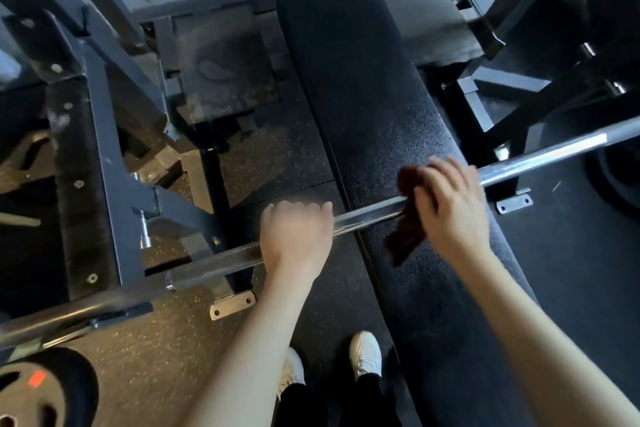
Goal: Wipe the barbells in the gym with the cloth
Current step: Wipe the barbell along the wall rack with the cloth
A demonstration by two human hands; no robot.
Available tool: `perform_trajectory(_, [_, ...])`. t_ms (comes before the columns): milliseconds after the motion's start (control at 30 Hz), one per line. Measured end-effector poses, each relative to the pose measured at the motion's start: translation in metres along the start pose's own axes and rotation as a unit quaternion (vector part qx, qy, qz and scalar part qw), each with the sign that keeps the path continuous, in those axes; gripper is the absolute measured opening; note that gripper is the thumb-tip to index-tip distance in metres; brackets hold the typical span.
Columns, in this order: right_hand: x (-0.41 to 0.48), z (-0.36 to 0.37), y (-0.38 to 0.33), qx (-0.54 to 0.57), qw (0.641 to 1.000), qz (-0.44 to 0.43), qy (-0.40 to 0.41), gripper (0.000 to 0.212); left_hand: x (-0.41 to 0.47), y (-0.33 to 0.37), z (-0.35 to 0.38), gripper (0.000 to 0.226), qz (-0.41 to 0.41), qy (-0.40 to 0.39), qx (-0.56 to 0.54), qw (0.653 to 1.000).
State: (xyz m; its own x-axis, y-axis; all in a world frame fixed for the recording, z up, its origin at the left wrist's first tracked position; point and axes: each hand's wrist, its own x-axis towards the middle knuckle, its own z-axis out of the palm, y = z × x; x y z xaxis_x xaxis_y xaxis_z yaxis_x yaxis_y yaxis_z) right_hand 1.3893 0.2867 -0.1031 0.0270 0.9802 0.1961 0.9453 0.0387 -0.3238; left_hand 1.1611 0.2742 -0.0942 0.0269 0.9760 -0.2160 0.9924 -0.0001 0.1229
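The left grip (296, 236) is closed overhand round the barbell (367, 215), knuckles up, its forearm reaching in from below. Near it, further right along the bar, the right grip (450, 204) clasps the dark red cloth (405, 236) against the shaft, fingers curled over the top. A loose end of cloth hangs below and left of that grip. The barbell slants through both grips, lower beyond the left one and higher beyond the right, above a black pad (363, 97). White shoes (365, 354) stand beneath the forearms.
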Motion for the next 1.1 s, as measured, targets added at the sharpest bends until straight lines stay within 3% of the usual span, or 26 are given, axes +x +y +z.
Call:
perform_trajectory(67, [0.017,0.006,-0.001,0.002,0.994,0.111,0.008,0.038,0.001,0.002,0.001,0.082,-0.003,-0.005,0.019,1.000])
perform_trajectory(100, [0.018,0.011,-0.013,0.007,0.992,0.124,0.012,0.038,0.001,0.003,0.001,0.078,-0.006,-0.014,0.028,0.999])
perform_trajectory(267, [-0.022,0.006,-0.041,0.081,0.988,-0.123,-0.052,0.036,0.004,0.005,-0.005,0.058,-0.021,-0.086,0.011,0.996])
perform_trajectory(333, [-0.007,-0.001,-0.015,0.075,0.984,-0.151,-0.055,0.034,0.012,0.014,-0.007,0.053,-0.002,-0.108,-0.024,0.994])
perform_trajectory(467, [0.033,-0.007,0.039,0.006,1.000,-0.006,-0.003,0.037,0.025,0.038,-0.006,0.050,0.031,-0.105,0.002,0.994])
perform_trajectory(567, [0.021,0.000,0.020,0.032,0.995,0.083,0.036,0.035,0.022,0.039,-0.001,0.064,0.011,-0.075,0.022,0.997])
perform_trajectory(667, [-0.008,0.006,-0.013,0.083,0.996,-0.033,0.019,0.024,0.021,0.039,-0.003,0.057,0.007,-0.073,0.033,0.997])
perform_trajectory(767, [0.007,-0.003,0.009,0.069,0.987,-0.142,-0.041,0.026,0.019,0.039,-0.007,0.038,0.029,-0.091,0.063,0.993])
perform_trajectory(833, [0.026,-0.009,0.039,0.022,0.994,-0.108,-0.025,0.029,0.017,0.040,-0.007,0.035,0.036,-0.094,0.075,0.992])
perform_trajectory(933, [0.040,-0.018,0.065,0.003,0.996,0.079,0.032,0.030,0.018,0.043,-0.006,0.034,0.035,-0.090,0.089,0.991])
perform_trajectory(967, [0.037,-0.016,0.059,0.012,0.993,0.107,0.042,0.030,0.019,0.042,-0.005,0.036,0.028,-0.087,0.089,0.992])
perform_trajectory(1033, [0.025,-0.009,0.034,0.038,0.996,0.072,0.032,0.029,0.020,0.041,-0.005,0.039,0.014,-0.081,0.091,0.993])
perform_trajectory(1100, [0.006,-0.005,0.016,0.059,0.998,-0.032,-0.003,0.027,0.018,0.040,-0.004,0.044,0.015,-0.067,0.088,0.994])
